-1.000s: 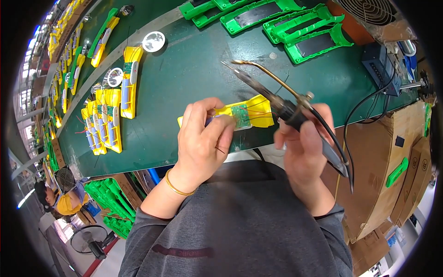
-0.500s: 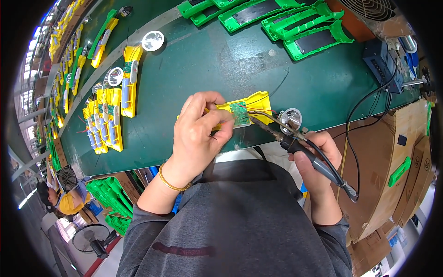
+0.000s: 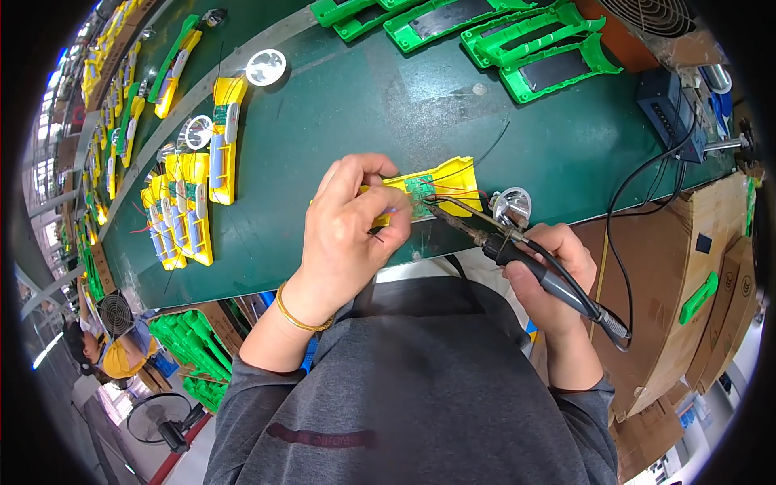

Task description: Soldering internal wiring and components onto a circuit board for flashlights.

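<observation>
A dark green tabletop (image 3: 364, 97) spans the view, with open bright-green plastic shells (image 3: 558, 74) along its far side. Nearer the person, a dark grey, pen-shaped soldering iron (image 3: 554, 284) with a thin metal tube alongside slants down to the left. A second ago it was raised over bare tabletop; now its tip end is down at the work, and it has shifted only slightly in the last half second, so I judge the step in hand to be contact work rather than approach.

The yellow plastic half-housing (image 3: 459, 174) lies by the table's near edge, between the hands. The left hand (image 3: 343, 217) stays curled over its left part, fingers and thumb drawn together on it (whether they also pinch a wire, I cannot tell). The right hand (image 3: 556, 271) grips the iron's handle. Just beyond the housing's right end sits a shiny silver reflector cup (image 3: 512, 204), hidden a second ago. Smallest is the green circuit board (image 3: 419, 187) inside the housing, where the tip meets its right edge, actual touch being too small to confirm
</observation>
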`<state>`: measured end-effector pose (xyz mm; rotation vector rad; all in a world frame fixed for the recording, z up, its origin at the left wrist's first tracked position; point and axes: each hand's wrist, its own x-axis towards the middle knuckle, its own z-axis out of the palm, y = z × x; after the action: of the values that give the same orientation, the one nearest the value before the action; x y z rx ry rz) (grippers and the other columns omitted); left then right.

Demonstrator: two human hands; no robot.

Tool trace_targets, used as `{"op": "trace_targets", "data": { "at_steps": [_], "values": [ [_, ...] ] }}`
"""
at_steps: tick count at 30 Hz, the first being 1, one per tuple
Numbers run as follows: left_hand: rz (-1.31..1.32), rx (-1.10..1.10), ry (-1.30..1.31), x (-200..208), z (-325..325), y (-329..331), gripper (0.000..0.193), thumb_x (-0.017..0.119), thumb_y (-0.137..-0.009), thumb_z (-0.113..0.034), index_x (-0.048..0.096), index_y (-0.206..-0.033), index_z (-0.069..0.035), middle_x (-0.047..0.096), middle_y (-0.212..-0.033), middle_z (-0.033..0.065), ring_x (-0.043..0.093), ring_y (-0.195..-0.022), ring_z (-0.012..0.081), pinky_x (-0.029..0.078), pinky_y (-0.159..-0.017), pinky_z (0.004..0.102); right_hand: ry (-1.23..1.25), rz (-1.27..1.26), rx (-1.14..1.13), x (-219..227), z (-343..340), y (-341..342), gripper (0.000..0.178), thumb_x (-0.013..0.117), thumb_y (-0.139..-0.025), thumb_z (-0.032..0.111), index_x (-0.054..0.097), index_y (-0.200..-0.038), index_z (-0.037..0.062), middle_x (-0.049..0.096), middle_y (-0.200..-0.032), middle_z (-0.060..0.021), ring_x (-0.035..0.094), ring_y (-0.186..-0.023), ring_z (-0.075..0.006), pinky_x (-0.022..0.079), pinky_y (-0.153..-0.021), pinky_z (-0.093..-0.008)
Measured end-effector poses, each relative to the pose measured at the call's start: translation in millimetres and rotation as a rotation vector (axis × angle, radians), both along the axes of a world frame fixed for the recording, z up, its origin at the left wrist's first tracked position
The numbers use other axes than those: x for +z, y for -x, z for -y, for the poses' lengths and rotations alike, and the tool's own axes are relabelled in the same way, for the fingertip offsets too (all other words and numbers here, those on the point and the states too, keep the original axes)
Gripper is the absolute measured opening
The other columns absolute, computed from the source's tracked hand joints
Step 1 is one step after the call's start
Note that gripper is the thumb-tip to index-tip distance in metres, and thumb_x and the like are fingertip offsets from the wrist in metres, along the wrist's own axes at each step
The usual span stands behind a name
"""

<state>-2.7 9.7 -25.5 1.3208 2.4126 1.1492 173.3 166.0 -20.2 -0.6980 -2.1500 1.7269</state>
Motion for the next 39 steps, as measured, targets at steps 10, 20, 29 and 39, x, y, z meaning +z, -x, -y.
{"op": "trace_targets", "data": {
  "at_steps": [10,20,29,39],
  "values": [
    [0.010,-0.005,0.005,0.4,-0.1,0.5,0.017,0.068,-0.057,0.004,0.061,-0.070,-0.004,0.057,-0.094,0.0098,0.055,-0.076,0.0233,0.047,-0.065,0.0319,0.054,0.039,0.009,4.1,-6.0,-2.2,0.022,0.068,-0.070,0.007,0.049,-0.080,0.0039,0.056,-0.070,-0.0038,0.053,-0.063,-0.0094,0.043,-0.059,-0.0230],
    [-0.022,-0.027,0.027,1.1,0.6,3.9,0.015,0.068,-0.059,0.003,0.061,-0.070,-0.003,0.056,-0.093,0.0100,0.055,-0.076,0.0236,0.047,-0.065,0.0323,0.301,-0.201,-0.081,1.8,-7.6,5.3,0.021,0.065,-0.079,0.009,0.050,-0.090,-0.0003,0.063,-0.077,-0.0095,0.060,-0.070,-0.0120,0.048,-0.067,-0.0244],
    [-0.271,-0.008,0.125,33.9,8.2,2.0,0.015,0.072,-0.067,-0.003,0.061,-0.077,-0.003,0.057,-0.091,0.0085,0.053,-0.073,0.0245,0.046,-0.063,0.0336,0.729,-0.352,-0.248,-1.8,35.7,85.1,0.013,0.049,-0.095,0.010,0.050,-0.104,0.0016,0.055,-0.096,-0.0066,0.059,-0.085,-0.0129,0.050,-0.092,-0.0488],
    [0.472,-0.122,0.103,32.8,12.5,14.7,0.014,0.070,-0.073,-0.002,0.064,-0.086,-0.002,0.063,-0.077,0.0071,0.064,-0.067,0.0195,0.050,-0.060,0.0275,0.808,-0.315,-0.226,-5.3,32.3,86.0,0.014,0.051,-0.095,0.015,0.051,-0.102,0.0031,0.057,-0.090,-0.0048,0.059,-0.086,-0.0127,0.049,-0.093,-0.0442]
  ]
}}
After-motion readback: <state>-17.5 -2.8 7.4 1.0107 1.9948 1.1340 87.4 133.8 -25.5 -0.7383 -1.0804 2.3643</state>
